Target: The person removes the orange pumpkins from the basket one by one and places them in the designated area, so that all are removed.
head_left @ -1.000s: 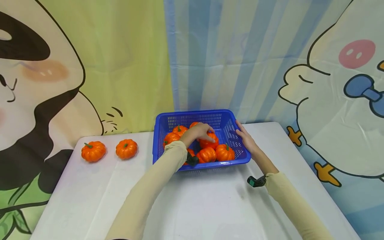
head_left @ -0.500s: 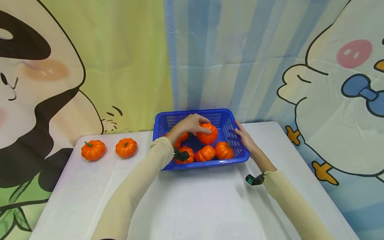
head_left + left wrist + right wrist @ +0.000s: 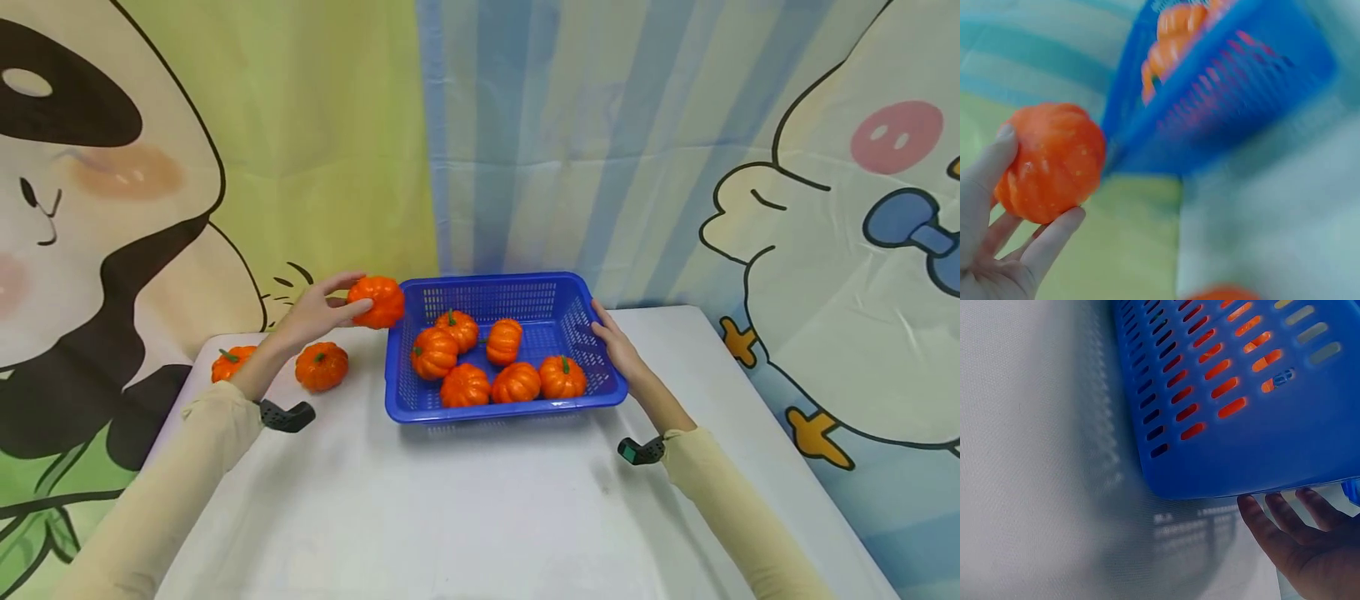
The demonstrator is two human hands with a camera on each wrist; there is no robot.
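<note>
My left hand (image 3: 318, 312) holds an orange toy pumpkin (image 3: 377, 302) in the air just left of the basket's back left corner. In the left wrist view its thumb and fingers (image 3: 1054, 240) grip the pumpkin from opposite sides. The blue plastic basket (image 3: 510, 412) stands on the table with several orange pumpkins (image 3: 516, 383) inside. My right hand (image 3: 622, 350) rests against the basket's right side. In the right wrist view its nearly straight fingertips (image 3: 1254, 509) touch the outer wall; the thumb is out of that view.
On the white table (image 3: 450, 517), left of the basket, sit two more pumpkins. One pumpkin (image 3: 322, 367) is in plain sight; the other pumpkin (image 3: 227, 363) is partly behind my left forearm. A cartoon-printed curtain (image 3: 517, 167) hangs along the table's back edge.
My left hand has taken hold of a pumpkin in the basket, lifted it out and carried it left past the rim. The right hand has stayed at the basket's right side.
</note>
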